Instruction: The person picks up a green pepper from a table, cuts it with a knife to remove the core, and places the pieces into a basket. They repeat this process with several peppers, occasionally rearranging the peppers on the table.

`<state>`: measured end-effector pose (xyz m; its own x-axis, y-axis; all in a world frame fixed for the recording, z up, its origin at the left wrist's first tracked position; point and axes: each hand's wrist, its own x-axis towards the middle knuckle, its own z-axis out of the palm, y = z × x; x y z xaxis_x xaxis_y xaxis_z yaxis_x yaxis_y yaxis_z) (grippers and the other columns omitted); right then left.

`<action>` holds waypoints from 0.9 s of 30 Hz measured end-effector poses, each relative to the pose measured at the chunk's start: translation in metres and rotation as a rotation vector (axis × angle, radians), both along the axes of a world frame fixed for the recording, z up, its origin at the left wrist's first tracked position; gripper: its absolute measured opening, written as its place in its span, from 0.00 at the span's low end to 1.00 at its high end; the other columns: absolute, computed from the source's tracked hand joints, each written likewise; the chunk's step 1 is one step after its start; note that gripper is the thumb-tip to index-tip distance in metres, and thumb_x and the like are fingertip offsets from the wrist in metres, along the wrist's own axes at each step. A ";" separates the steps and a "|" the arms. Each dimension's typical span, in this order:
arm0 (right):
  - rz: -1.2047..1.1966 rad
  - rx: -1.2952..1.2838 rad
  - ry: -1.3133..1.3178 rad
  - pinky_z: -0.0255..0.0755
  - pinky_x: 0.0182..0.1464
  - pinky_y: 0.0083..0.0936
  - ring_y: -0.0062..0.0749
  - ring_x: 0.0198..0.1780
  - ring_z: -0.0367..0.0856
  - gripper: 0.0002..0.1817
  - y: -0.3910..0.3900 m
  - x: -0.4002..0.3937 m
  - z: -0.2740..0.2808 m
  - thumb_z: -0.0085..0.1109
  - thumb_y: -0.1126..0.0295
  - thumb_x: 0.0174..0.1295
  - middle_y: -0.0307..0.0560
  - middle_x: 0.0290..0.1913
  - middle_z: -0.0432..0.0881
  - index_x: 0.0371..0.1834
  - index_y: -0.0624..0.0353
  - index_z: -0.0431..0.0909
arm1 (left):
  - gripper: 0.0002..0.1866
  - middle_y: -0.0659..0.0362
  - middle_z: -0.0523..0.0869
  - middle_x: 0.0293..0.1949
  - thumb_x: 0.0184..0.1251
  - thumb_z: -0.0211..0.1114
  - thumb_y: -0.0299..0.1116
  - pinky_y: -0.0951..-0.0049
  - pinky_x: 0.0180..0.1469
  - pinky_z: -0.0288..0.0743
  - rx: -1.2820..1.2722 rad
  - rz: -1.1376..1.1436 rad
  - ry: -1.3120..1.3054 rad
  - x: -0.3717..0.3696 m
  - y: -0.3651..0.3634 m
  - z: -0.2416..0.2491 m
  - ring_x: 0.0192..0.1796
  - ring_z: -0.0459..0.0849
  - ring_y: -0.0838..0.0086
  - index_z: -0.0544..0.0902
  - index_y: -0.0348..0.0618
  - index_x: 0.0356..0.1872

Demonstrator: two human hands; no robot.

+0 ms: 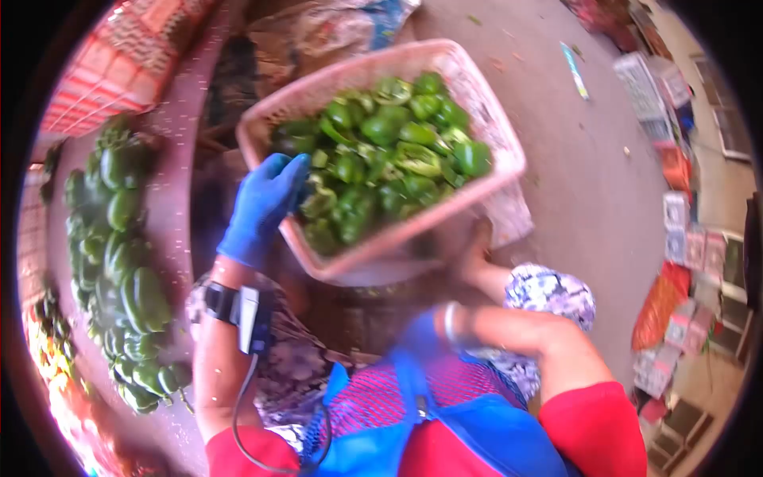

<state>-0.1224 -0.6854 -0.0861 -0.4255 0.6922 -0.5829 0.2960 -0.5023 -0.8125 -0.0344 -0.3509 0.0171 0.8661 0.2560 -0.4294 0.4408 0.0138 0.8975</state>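
My left hand [264,200], in a blue glove, is at the left rim of a pink plastic tub [387,261]. Its fingers are curled together beside the green bell peppers [381,123]; whatever lies in them is hidden. Many peppers in the tub are cut or broken open, with pale insides showing. Close to my chest, in front of the blue apron [413,389], is my right hand [421,335], also gloved in blue. Motion smears its fingers, so their grip cannot be made out.
On the left, whole green bell peppers [123,262] lie in a long heap on a raised surface [171,159]. Behind them stands a red-pink crate [111,71]. A crumpled sack [310,40] lies beyond the tub. Boxes [675,215] and a red sack [660,310] line the right side.
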 end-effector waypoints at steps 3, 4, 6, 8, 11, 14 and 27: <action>-0.532 -0.177 0.309 0.76 0.61 0.39 0.54 0.59 0.83 0.29 -0.024 0.039 -0.025 0.65 0.53 0.63 0.63 0.58 0.84 0.62 0.62 0.80 | 0.17 0.56 0.83 0.26 0.75 0.65 0.42 0.70 0.35 0.75 0.284 -0.364 -0.165 -0.008 0.013 -0.034 0.30 0.83 0.74 0.82 0.35 0.36; -0.610 -0.166 0.000 0.74 0.63 0.41 0.55 0.61 0.81 0.32 -0.052 0.046 -0.084 0.67 0.53 0.61 0.63 0.62 0.81 0.65 0.60 0.77 | 0.15 0.61 0.83 0.28 0.76 0.63 0.42 0.74 0.35 0.75 0.265 -0.385 -0.041 -0.008 0.010 -0.023 0.31 0.81 0.78 0.82 0.38 0.37; -0.607 -0.335 -0.474 0.73 0.65 0.43 0.57 0.65 0.76 0.36 -0.062 0.076 -0.091 0.69 0.51 0.59 0.63 0.65 0.78 0.68 0.58 0.74 | 0.14 0.65 0.82 0.29 0.77 0.62 0.41 0.78 0.36 0.74 0.275 -0.390 0.064 -0.009 0.006 -0.004 0.32 0.80 0.82 0.82 0.40 0.39; -0.666 -0.377 -0.672 0.71 0.68 0.45 0.58 0.69 0.72 0.40 -0.069 0.088 -0.094 0.70 0.50 0.57 0.63 0.68 0.75 0.71 0.56 0.70 | 0.13 0.65 0.83 0.31 0.78 0.62 0.40 0.78 0.38 0.75 0.331 -0.370 0.023 -0.016 0.007 0.000 0.33 0.80 0.82 0.83 0.39 0.41; -0.676 -0.426 -0.863 0.66 0.72 0.46 0.58 0.75 0.65 0.42 -0.052 0.092 -0.127 0.71 0.49 0.56 0.62 0.72 0.71 0.74 0.53 0.69 | 0.12 0.64 0.84 0.32 0.78 0.61 0.38 0.79 0.39 0.74 0.429 -0.388 0.024 -0.024 0.018 0.004 0.34 0.79 0.83 0.84 0.37 0.45; -0.813 -0.357 -0.921 0.59 0.77 0.44 0.53 0.77 0.63 0.35 -0.047 0.088 -0.180 0.62 0.51 0.63 0.56 0.75 0.69 0.74 0.49 0.70 | 0.11 0.61 0.85 0.32 0.77 0.61 0.34 0.76 0.42 0.76 0.530 -0.347 0.024 -0.027 0.020 0.010 0.35 0.81 0.80 0.84 0.36 0.44; -1.350 -0.614 0.903 0.79 0.59 0.65 0.44 0.62 0.81 0.32 0.010 0.104 0.057 0.73 0.55 0.63 0.47 0.64 0.79 0.68 0.51 0.72 | 0.19 0.62 0.86 0.42 0.73 0.68 0.35 0.75 0.49 0.78 -0.055 -0.456 -0.026 -0.025 0.006 0.032 0.44 0.82 0.79 0.79 0.41 0.61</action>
<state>-0.0189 -0.6752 -0.0288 -0.0952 0.5926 -0.7998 -0.9601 -0.2670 -0.0835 -0.0591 -0.3449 0.0489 0.8956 -0.1760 -0.4085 0.3905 -0.1286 0.9116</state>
